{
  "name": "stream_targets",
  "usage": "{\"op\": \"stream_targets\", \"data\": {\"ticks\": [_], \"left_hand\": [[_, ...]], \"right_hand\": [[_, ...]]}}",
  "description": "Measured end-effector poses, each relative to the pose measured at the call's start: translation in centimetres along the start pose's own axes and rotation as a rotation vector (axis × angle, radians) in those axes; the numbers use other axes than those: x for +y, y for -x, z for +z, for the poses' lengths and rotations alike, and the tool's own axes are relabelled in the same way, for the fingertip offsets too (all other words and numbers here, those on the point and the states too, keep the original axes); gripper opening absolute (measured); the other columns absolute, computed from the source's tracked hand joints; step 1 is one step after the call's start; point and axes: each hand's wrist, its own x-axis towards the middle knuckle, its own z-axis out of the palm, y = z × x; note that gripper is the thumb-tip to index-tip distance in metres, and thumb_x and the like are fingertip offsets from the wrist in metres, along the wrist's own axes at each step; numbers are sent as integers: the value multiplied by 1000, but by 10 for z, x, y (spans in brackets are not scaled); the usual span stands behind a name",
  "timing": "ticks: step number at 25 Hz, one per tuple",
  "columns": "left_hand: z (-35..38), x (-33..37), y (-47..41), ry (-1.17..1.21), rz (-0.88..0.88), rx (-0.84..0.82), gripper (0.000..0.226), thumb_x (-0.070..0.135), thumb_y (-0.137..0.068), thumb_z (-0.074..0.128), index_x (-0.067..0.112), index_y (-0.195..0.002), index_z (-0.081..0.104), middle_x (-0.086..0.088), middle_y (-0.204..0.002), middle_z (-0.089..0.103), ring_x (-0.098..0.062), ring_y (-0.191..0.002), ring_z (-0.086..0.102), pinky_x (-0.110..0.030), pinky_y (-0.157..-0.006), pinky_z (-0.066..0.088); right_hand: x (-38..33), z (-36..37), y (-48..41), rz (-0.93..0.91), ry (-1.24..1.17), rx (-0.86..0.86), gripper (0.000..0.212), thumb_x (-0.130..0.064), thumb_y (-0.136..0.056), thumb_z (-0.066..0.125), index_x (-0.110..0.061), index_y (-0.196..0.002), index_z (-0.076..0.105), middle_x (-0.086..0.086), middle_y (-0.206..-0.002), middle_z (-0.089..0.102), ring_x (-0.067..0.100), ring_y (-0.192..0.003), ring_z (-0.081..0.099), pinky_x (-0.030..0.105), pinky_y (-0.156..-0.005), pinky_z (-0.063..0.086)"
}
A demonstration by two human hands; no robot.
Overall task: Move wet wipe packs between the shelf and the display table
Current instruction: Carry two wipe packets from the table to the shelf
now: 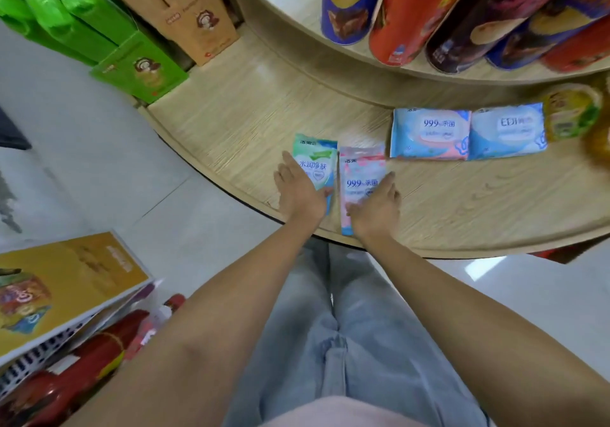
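Both bare arms (231, 311) reach forward, close together. The left hand (298, 192) lies back-up with its fingers straight. The right hand (376, 207) seems likewise flat and extended, though blur hides the fingertips.

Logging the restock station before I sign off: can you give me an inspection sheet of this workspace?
Surface: pale round wooden display table, lower tier.
Job's things: small green-and-white wet wipe pack; small pink wet wipe pack; blue-and-pink wet wipe pack beside blue-and-white wet wipe pack.
Clutter: yellow tub, green cartons, brown paper cartons.
Grips: left hand rests on green-and-white pack; right hand over pink pack, fingers straight.
Cables: nothing seen.
Surroundings: colourful snack tubes on upper tier; grey floor.
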Motion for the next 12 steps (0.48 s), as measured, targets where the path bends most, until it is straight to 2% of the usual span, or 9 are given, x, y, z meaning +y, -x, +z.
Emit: {"op": "stream_targets", "data": {"ticks": [2,4,8,12], "left_hand": [[-2,1,1,-14,-24,77,91,29,-71,80,6,-140,25,-12,-137,43,-32,-126,39,-46,-90,43],[-5,0,2,-25,-22,102,82,29,-67,82,6,-130,36,-11,-126,49,-32,-114,46,-42,-80,44],[-11,-9,-6,84,-92,67,75,27,-58,87,5,-117,46,-13,-115,56,-30,-105,55,-43,-85,49],[-18,-15,0,222,-142,-25,55,24,-66,82,11,-107,49,-6,-105,63,-28,-100,60,-41,-86,51]], "right_hand": [[-6,-2,-2,48,-22,52,97,-24,-71,78,-9,-145,16,15,-137,40,34,-125,43,45,-100,40],[-10,-7,-5,163,-93,34,92,-25,-62,83,-13,-136,28,14,-126,44,34,-115,50,44,-95,45],[0,-18,-11,210,-190,-95,69,-30,-59,84,-16,-112,42,9,-112,59,32,-110,54,45,-94,46],[12,-27,-15,216,-432,-181,52,-18,-64,81,-14,-103,47,9,-110,63,28,-103,62,44,-87,53]]}}
